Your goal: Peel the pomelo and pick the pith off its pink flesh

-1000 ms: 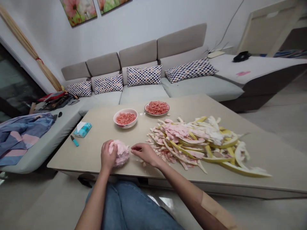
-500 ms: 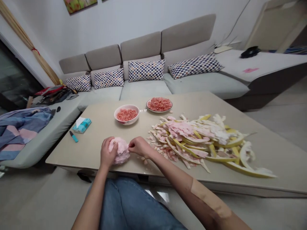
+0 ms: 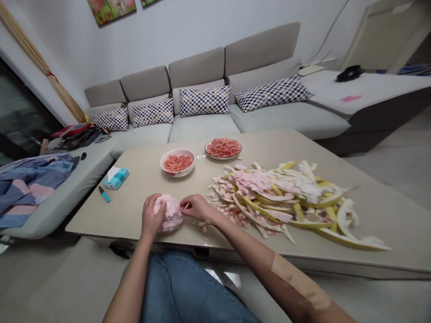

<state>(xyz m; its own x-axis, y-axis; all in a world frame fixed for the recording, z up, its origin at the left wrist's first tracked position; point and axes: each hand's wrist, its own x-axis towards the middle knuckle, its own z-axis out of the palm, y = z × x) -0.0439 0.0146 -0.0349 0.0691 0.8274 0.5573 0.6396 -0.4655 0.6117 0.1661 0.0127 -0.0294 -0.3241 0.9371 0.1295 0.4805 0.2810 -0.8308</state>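
Note:
A peeled pomelo (image 3: 171, 215), round and covered in pale pink pith, rests at the table's near edge. My left hand (image 3: 154, 213) is wrapped round its left side and holds it. At its right side, my right hand (image 3: 196, 208) pinches thumb and forefinger together against the pith; the exact bit between the fingertips is too small to see. Small scraps of pith lie on the table just below my right hand. Beyond the pomelo stand a white bowl (image 3: 164, 162) of pink pomelo flesh and, to its right, a dark-rimmed plate (image 3: 206, 151) heaped with more flesh.
A big pile of yellow pomelo peel and pith (image 3: 276, 193) spreads over the right of the table (image 3: 134, 179). At the left lie a blue tissue pack (image 3: 116, 179) and a blue-handled knife (image 3: 104, 194). Behind the table runs a grey sofa (image 3: 202, 125) with checkered cushions.
The view has tipped up slightly. My left hand keeps its hold on the pomelo; the fingers of my right hand have shifted a little at its right side.

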